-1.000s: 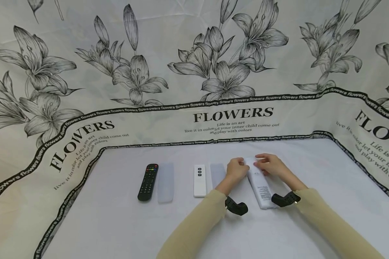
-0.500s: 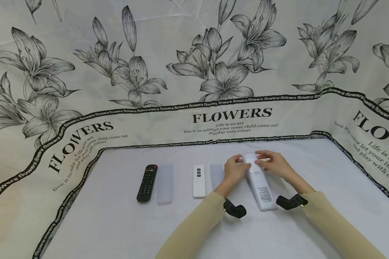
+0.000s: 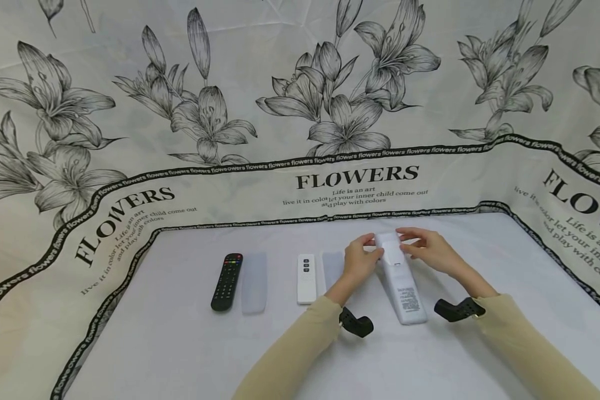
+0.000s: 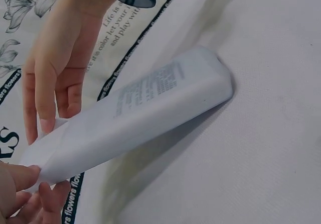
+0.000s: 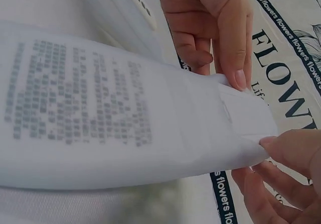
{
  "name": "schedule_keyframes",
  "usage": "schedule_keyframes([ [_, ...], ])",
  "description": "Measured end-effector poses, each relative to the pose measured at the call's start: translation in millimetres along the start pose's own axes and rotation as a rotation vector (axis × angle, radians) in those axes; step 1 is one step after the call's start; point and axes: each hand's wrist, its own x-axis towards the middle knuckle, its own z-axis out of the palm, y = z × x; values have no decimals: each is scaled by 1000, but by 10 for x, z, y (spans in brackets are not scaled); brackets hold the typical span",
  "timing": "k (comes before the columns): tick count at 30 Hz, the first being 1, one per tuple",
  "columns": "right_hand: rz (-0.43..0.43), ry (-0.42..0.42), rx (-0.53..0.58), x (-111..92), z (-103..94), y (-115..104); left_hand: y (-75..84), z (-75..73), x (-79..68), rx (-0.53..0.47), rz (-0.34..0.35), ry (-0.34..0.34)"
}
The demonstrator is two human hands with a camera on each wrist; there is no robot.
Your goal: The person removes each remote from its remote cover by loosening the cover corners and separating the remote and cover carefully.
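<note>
A white remote control point(image 3: 406, 289) in a thin, translucent sleeve lies with its printed back up, right of the table's middle. Its far end is raised while its near end rests on the cloth. My left hand point(image 3: 358, 260) pinches the left edge of that far end between thumb and fingers. At the opposite edge, my right hand point(image 3: 434, 251) pinches the sleeve, its thumb point(image 5: 270, 142) on top and fingers beneath. The right wrist view shows the sleeve point(image 5: 175, 108) smooth over the grey printing, with a flat panel near the held end.
Left on the table point(image 3: 170, 344) lie a black remote point(image 3: 226, 282) and a flat translucent sleeve point(image 3: 254, 283). Nearer the middle are a small white remote point(image 3: 306, 279) and a second sleeve point(image 3: 333, 265), partly behind my left forearm. Flower-printed cloth point(image 3: 220, 194) hangs behind.
The remote's far end has risen slightly. My right hand has shifted outward to the right and up, and my left hand slightly left, uncovering more of that end.
</note>
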Motion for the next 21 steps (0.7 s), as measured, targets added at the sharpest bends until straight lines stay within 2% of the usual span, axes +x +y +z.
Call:
schedule_keyframes([
  [6, -39, 43, -85, -12, -16, -65, 39, -16, -2, 64, 34, -16],
  [14, -63, 114, -137, -14, 2, -107, 96, -15, -22, 135, 87, 25],
  [17, -97, 105, -115, -34, -7, -99, 114, -16, -36, 153, 115, 37],
  [21, -178, 52, -106, -61, -42, -77, 117, -18, -56, 207, 173, 49],
])
